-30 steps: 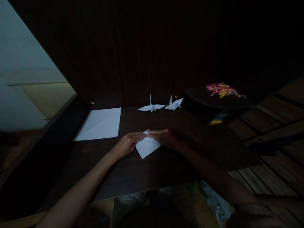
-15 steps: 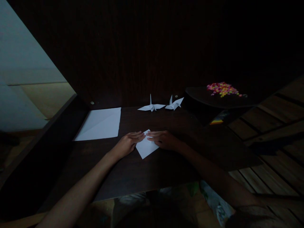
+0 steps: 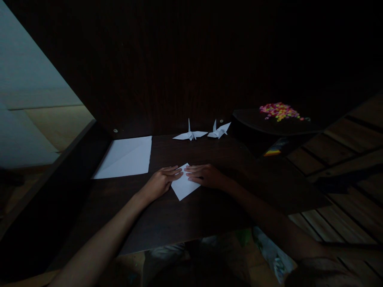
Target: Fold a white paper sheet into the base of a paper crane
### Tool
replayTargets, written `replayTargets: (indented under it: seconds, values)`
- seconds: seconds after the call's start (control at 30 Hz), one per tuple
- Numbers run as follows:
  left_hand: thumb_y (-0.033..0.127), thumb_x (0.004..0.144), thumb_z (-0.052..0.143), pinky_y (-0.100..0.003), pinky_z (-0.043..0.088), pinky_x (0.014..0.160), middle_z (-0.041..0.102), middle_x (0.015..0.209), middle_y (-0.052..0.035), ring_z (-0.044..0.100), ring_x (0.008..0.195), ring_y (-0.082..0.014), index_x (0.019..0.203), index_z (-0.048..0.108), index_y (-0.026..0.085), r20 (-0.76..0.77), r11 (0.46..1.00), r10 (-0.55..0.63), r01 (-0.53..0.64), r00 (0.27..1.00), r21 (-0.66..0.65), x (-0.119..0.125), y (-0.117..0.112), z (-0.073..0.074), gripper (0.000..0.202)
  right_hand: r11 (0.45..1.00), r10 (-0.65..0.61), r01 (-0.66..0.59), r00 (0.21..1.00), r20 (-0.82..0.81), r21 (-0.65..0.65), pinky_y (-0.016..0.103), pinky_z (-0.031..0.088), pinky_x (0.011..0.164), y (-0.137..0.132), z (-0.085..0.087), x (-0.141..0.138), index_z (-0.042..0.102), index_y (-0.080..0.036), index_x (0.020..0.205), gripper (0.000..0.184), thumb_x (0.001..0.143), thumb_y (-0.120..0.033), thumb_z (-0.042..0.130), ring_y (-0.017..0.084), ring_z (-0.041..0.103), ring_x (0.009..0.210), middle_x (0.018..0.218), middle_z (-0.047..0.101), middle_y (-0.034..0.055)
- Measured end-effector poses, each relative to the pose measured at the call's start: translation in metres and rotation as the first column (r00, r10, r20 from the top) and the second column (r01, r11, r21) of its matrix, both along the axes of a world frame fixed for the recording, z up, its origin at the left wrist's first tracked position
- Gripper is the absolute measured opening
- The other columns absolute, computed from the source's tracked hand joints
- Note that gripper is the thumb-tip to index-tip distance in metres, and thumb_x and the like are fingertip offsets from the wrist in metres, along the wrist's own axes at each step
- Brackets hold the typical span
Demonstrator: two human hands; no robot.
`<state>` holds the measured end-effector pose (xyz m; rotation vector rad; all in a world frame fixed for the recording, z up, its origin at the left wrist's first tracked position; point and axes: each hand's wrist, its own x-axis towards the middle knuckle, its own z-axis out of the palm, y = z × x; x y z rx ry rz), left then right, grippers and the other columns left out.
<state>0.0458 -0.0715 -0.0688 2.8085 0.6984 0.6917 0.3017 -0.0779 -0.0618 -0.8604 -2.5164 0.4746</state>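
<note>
the room is very dark, and a dark wooden worktop stands against a dark wooden back panel.

the left hand lies flat, palm down, with the fingers stretched out and kept close together. its fingertips rest on the left edge of a small folded white paper. the right hand is also flat and palm down, the fingers long and side by side, and it presses on the upper right part of the same paper. the fingertips of both hands point to each other and almost meet near the top corner of the paper. no hand pinches or lifts anything. the folded paper lies flat on the worktop, near the middle, between the two hands, and its lower corner points toward the person.

to the left of the hands, well apart, a bigger white sheet lies flat with a diagonal crease in it. farther back, near the panel, two white paper cranes stand side by side: the left crane and the right crane. to the right of them is a dark raised surface with a small heap of colourful pieces on it; what they are i cannot tell. under it a small rainbow-coloured thing shows. at the far right is a floor of wooden planks.
</note>
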Motion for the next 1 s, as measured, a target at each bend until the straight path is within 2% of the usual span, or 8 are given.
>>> replayTargets:
  seconds: [0.43,0.8,1.0]
  values:
    - [-0.002,0.083,0.048,-0.045,0.049,0.098,0.06,0.132,-0.0076,0.054,0.125,-0.0235,0.133,0.054,0.022,-0.104,0.997,0.01,-0.002,0.995,0.073,-0.002,-0.003,0.003,0.056,0.984,0.069,-0.084,0.993,-0.098,-0.158,0.035,0.04,0.111,0.01,-0.008,0.009,0.069,-0.024,0.116,0.029,0.093,-0.02,0.053,0.017,0.051,0.127,0.13,0.061,0.0015]
    - [-0.009,0.076,0.043,-0.044,0.047,0.1,0.057,0.137,-0.0061,0.05,0.129,-0.0232,0.134,0.053,0.022,-0.152,0.999,-0.006,0.011,0.988,0.033,-0.006,-0.004,0.008,0.066,0.98,0.079,-0.099,0.99,-0.121,-0.17,0.036,0.039,0.112,0.01,-0.01,0.01,0.07,-0.021,0.115,0.031,0.092,-0.015,0.05,0.018,0.051,0.127,0.129,0.061,0.0039]
    - [-0.008,0.075,0.045,-0.044,0.047,0.098,0.056,0.138,-0.0063,0.049,0.13,-0.0242,0.136,0.051,0.022,-0.177,0.999,-0.003,0.011,0.984,0.044,-0.006,-0.003,0.007,0.068,0.981,0.079,-0.096,0.991,-0.106,-0.171,0.036,0.037,0.113,0.011,-0.01,0.01,0.067,-0.026,0.118,0.033,0.091,-0.014,0.053,0.016,0.049,0.129,0.132,0.059,0.0008]
